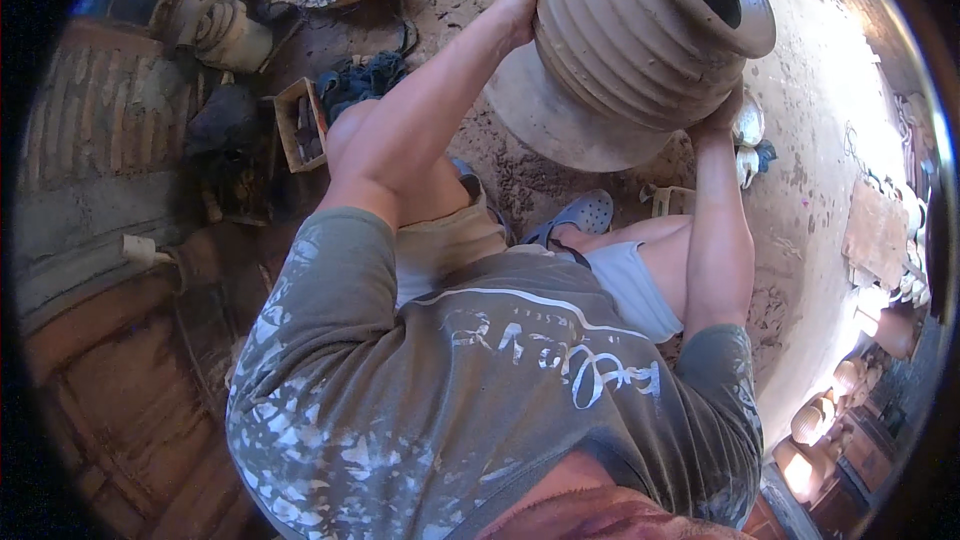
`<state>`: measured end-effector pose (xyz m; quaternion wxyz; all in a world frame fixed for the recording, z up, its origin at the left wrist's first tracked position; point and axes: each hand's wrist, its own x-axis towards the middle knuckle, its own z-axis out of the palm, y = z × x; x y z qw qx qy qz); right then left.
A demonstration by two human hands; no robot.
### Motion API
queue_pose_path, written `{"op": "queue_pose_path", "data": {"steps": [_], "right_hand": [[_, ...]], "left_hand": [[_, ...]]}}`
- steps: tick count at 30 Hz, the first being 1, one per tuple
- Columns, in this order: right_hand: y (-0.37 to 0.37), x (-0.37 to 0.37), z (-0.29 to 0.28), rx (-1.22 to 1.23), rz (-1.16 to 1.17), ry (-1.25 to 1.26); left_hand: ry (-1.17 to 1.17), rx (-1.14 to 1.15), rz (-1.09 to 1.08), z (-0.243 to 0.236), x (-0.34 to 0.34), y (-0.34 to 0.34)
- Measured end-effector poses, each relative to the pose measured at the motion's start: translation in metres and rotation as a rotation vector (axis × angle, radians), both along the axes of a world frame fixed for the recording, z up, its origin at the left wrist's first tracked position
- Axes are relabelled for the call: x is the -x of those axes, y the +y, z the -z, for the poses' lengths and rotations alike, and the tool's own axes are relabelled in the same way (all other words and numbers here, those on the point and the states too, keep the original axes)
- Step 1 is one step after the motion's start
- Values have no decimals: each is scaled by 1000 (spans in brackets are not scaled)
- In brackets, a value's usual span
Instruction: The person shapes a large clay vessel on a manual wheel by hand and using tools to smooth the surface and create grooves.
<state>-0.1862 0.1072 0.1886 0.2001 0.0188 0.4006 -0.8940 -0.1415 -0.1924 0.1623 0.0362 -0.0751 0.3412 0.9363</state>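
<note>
A large ribbed clay pot, grey-brown and wet-looking, leans to the right with its wide, dark mouth facing up and right. My left hand is pressed to its far left side, fingers partly hidden behind the wall. Low on its right side, my right hand supports it from beneath the flared rim, its fingers mostly hidden. Under the pot lies a round clay-coloured disc. Whether the pot's base touches that disc, I cannot tell.
Left of my knee are a small wooden box with pieces inside and a dark cloth. A metal bowl sits to the pot's right. Farther right are a flat board and several clay pots.
</note>
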Motion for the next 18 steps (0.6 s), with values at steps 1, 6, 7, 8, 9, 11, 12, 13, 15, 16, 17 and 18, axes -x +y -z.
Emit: {"op": "queue_pose_path", "data": {"steps": [1, 6, 7, 8, 9, 11, 12, 13, 15, 16, 17, 18], "right_hand": [[-3, -3, -6, -8, 9, -4], [-1, 15, 7, 8, -96, 110], [-3, 14, 8, -6, -84, 107], [1, 18, 16, -20, -71, 91], [6, 25, 27, -34, -56, 75], [6, 25, 30, -40, -56, 66], [6, 25, 32, -35, -64, 71], [5, 21, 31, -29, -71, 78], [2, 19, 27, -52, -85, 39], [4, 20, 26, -65, -84, 24], [7, 22, 26, -78, -81, 12], [9, 24, 27, -91, -77, 0]], "left_hand": [[42, -150, 63, 1, 1, -5], [2, 136, -119, 4, -6, 2], [-28, 141, -132, 1, -10, 3], [-56, 146, -138, 1, -13, 5], [-69, 152, -135, 0, -16, 7], [-93, 169, -138, 0, -20, 5], [-89, 172, -133, 0, -20, 5], [-84, 176, -128, 1, -21, 6], [-67, 194, -121, 2, -23, 7], [-49, 207, -114, 0, -23, 7], [-31, 219, -106, -1, -23, 7], [-18, 223, -110, -2, -23, 9]]}}
